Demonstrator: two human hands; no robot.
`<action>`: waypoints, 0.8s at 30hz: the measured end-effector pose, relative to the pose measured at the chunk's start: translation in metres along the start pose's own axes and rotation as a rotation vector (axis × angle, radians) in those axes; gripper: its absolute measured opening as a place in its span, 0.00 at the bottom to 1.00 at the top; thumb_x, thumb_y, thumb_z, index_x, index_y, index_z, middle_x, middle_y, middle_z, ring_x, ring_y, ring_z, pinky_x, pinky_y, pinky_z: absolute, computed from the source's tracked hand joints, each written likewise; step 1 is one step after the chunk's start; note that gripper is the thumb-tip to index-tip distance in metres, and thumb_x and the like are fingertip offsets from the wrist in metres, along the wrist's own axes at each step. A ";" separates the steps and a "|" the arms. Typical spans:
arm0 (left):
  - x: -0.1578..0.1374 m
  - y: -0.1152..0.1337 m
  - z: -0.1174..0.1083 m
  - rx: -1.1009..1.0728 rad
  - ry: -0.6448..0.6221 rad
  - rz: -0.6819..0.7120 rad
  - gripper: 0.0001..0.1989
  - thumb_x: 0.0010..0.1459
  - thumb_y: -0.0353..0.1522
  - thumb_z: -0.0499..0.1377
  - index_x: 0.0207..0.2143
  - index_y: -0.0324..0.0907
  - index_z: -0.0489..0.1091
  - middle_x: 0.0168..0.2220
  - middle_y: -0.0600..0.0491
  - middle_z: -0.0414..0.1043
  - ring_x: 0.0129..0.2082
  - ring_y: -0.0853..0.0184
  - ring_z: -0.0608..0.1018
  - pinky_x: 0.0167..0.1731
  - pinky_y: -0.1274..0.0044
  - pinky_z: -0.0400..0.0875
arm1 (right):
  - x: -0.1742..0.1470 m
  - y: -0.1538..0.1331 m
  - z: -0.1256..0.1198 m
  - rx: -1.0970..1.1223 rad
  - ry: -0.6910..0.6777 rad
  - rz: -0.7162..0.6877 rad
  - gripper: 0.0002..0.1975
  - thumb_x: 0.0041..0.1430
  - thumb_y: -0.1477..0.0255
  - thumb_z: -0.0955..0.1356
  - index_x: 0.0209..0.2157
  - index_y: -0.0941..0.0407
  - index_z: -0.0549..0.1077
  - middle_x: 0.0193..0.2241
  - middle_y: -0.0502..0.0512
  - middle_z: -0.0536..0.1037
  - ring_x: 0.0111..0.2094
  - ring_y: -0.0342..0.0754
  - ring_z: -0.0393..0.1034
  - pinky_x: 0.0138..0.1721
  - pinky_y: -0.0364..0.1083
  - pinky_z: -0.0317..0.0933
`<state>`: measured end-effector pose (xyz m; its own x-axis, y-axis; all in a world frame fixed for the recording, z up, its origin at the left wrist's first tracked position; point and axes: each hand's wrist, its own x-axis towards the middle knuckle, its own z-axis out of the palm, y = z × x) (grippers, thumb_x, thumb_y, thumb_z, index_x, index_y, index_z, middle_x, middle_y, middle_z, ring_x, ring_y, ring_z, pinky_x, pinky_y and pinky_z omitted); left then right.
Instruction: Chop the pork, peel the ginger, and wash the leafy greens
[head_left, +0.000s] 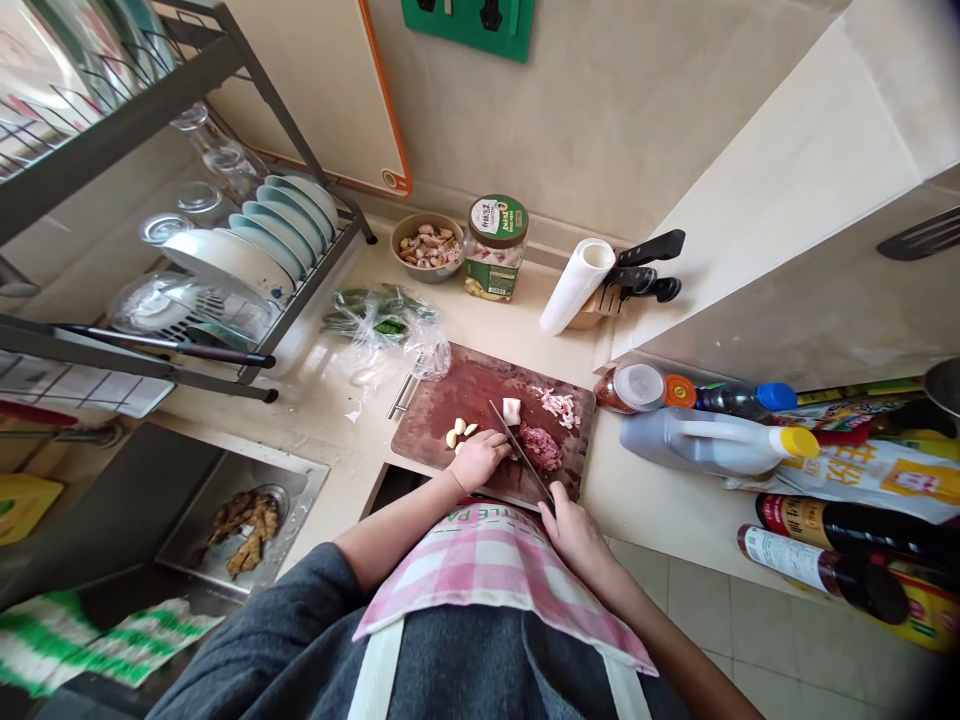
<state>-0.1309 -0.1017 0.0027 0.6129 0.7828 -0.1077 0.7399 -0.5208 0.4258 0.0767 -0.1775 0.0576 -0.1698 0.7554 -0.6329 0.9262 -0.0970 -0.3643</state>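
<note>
My right hand (571, 530) is closed round the handle of a kitchen knife (527, 460), its blade slanting up and left over a brown cutting board (427, 400). My left hand (481, 460) lies just left of the blade, fingers curled down on a piece of meat that they mostly hide. Cut red meat (541, 448) is heaped right of the blade. Beyond it are a white block of fatty meat (511, 411) and a small pile of pale pink slivers (559, 406). Several peeled garlic cloves (457, 432) sit left of my left hand.
A bag of green peppers (382, 312), a bowl of garlic (427, 250), a green-lidded jar (495, 248), a paper roll (577, 285) and a knife block stand behind. Bottles (705, 440) line the right. A dish rack (315, 290) and sink with ginger (247, 530) are left.
</note>
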 end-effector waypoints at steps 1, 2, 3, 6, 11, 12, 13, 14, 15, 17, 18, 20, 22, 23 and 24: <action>-0.001 0.000 0.000 -0.003 0.005 0.005 0.14 0.62 0.30 0.47 0.39 0.42 0.72 0.36 0.49 0.71 0.36 0.66 0.70 0.39 0.75 0.64 | 0.003 -0.002 0.000 -0.002 0.010 -0.007 0.12 0.63 0.68 0.55 0.42 0.56 0.63 0.29 0.58 0.78 0.29 0.49 0.73 0.24 0.41 0.50; -0.002 0.000 0.000 -0.007 0.015 0.006 0.14 0.62 0.30 0.46 0.39 0.42 0.72 0.36 0.50 0.71 0.36 0.66 0.70 0.39 0.75 0.65 | 0.003 -0.001 0.000 0.007 0.009 -0.012 0.12 0.63 0.67 0.55 0.43 0.57 0.62 0.30 0.58 0.78 0.29 0.49 0.73 0.24 0.41 0.51; -0.003 0.000 0.000 -0.010 0.027 0.005 0.14 0.62 0.30 0.46 0.40 0.42 0.72 0.36 0.50 0.71 0.36 0.66 0.70 0.39 0.76 0.65 | 0.001 0.004 0.000 0.026 -0.001 -0.013 0.12 0.63 0.67 0.55 0.43 0.56 0.62 0.30 0.58 0.78 0.30 0.49 0.73 0.25 0.41 0.51; -0.005 0.001 -0.001 0.000 0.049 0.007 0.15 0.63 0.30 0.46 0.41 0.43 0.71 0.36 0.50 0.72 0.37 0.66 0.70 0.38 0.76 0.65 | -0.019 0.027 -0.002 0.094 -0.015 -0.016 0.14 0.62 0.65 0.54 0.44 0.55 0.63 0.29 0.56 0.77 0.31 0.50 0.73 0.26 0.41 0.54; -0.004 0.000 0.001 0.023 0.053 0.018 0.14 0.62 0.31 0.46 0.39 0.42 0.72 0.36 0.50 0.72 0.36 0.66 0.70 0.38 0.76 0.64 | -0.046 0.050 -0.010 0.152 -0.009 -0.035 0.17 0.61 0.62 0.54 0.43 0.54 0.65 0.28 0.56 0.77 0.30 0.52 0.73 0.28 0.43 0.55; -0.003 0.000 0.001 0.023 0.054 0.017 0.14 0.62 0.31 0.47 0.38 0.42 0.72 0.35 0.50 0.72 0.35 0.66 0.70 0.38 0.76 0.64 | -0.046 0.050 -0.011 0.167 -0.023 -0.038 0.16 0.61 0.62 0.54 0.43 0.54 0.65 0.28 0.55 0.77 0.30 0.51 0.73 0.28 0.43 0.55; -0.002 0.000 0.002 0.021 0.057 0.015 0.13 0.62 0.31 0.47 0.38 0.42 0.72 0.35 0.50 0.72 0.35 0.66 0.70 0.38 0.76 0.64 | -0.043 0.047 -0.011 0.183 -0.035 -0.043 0.16 0.61 0.62 0.54 0.43 0.54 0.65 0.28 0.55 0.77 0.30 0.51 0.72 0.28 0.43 0.55; -0.001 -0.001 0.002 0.015 0.060 0.014 0.13 0.62 0.31 0.47 0.37 0.41 0.72 0.35 0.50 0.72 0.35 0.66 0.70 0.38 0.76 0.64 | -0.039 0.043 -0.010 0.199 -0.044 -0.050 0.16 0.61 0.62 0.54 0.43 0.54 0.65 0.28 0.55 0.77 0.31 0.51 0.72 0.28 0.43 0.56; 0.000 -0.001 0.003 0.007 0.064 0.010 0.13 0.62 0.30 0.47 0.37 0.41 0.72 0.35 0.51 0.72 0.35 0.67 0.70 0.38 0.76 0.64 | -0.032 0.038 -0.009 0.212 -0.050 -0.052 0.16 0.61 0.62 0.54 0.43 0.55 0.64 0.29 0.55 0.76 0.31 0.50 0.72 0.28 0.43 0.56; 0.001 -0.001 0.003 -0.008 0.062 0.008 0.13 0.62 0.30 0.48 0.36 0.41 0.72 0.34 0.51 0.71 0.35 0.67 0.70 0.38 0.77 0.65 | -0.016 0.026 -0.004 0.213 -0.039 -0.044 0.15 0.61 0.64 0.55 0.43 0.56 0.63 0.29 0.56 0.76 0.31 0.50 0.72 0.29 0.42 0.56; 0.001 -0.001 0.003 -0.012 0.058 0.010 0.13 0.62 0.29 0.48 0.35 0.41 0.72 0.34 0.51 0.71 0.35 0.67 0.70 0.38 0.77 0.65 | -0.009 0.021 -0.001 0.205 -0.026 -0.037 0.14 0.61 0.64 0.55 0.42 0.56 0.63 0.29 0.57 0.76 0.31 0.50 0.72 0.29 0.42 0.56; 0.000 -0.001 0.002 -0.016 0.050 0.013 0.12 0.61 0.30 0.49 0.35 0.41 0.72 0.34 0.51 0.71 0.34 0.67 0.70 0.37 0.77 0.65 | 0.001 0.015 0.005 0.193 0.001 -0.020 0.14 0.61 0.65 0.55 0.42 0.57 0.63 0.30 0.58 0.76 0.31 0.50 0.71 0.30 0.42 0.56; -0.001 0.000 0.000 -0.027 0.054 0.002 0.11 0.61 0.30 0.49 0.35 0.41 0.72 0.33 0.51 0.71 0.34 0.67 0.71 0.37 0.76 0.65 | 0.000 0.019 0.009 0.223 0.011 -0.010 0.14 0.60 0.65 0.55 0.42 0.57 0.63 0.30 0.57 0.76 0.31 0.50 0.71 0.29 0.42 0.56; -0.001 0.001 -0.001 -0.039 0.065 -0.018 0.11 0.61 0.31 0.49 0.34 0.42 0.71 0.33 0.51 0.71 0.35 0.67 0.71 0.38 0.76 0.64 | -0.005 0.024 0.011 0.251 0.011 -0.011 0.14 0.60 0.64 0.55 0.42 0.56 0.63 0.30 0.57 0.76 0.31 0.50 0.71 0.29 0.42 0.56; -0.001 0.002 -0.002 -0.058 0.078 -0.047 0.11 0.61 0.31 0.49 0.34 0.42 0.71 0.33 0.51 0.71 0.35 0.67 0.71 0.38 0.76 0.64 | -0.012 0.030 0.012 0.275 0.011 -0.014 0.15 0.60 0.63 0.55 0.41 0.55 0.63 0.30 0.56 0.76 0.32 0.50 0.71 0.29 0.42 0.57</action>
<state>-0.1305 -0.1029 0.0053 0.5525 0.8314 -0.0598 0.7488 -0.4636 0.4736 0.1030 -0.1969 0.0460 -0.1770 0.7649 -0.6194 0.7970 -0.2578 -0.5461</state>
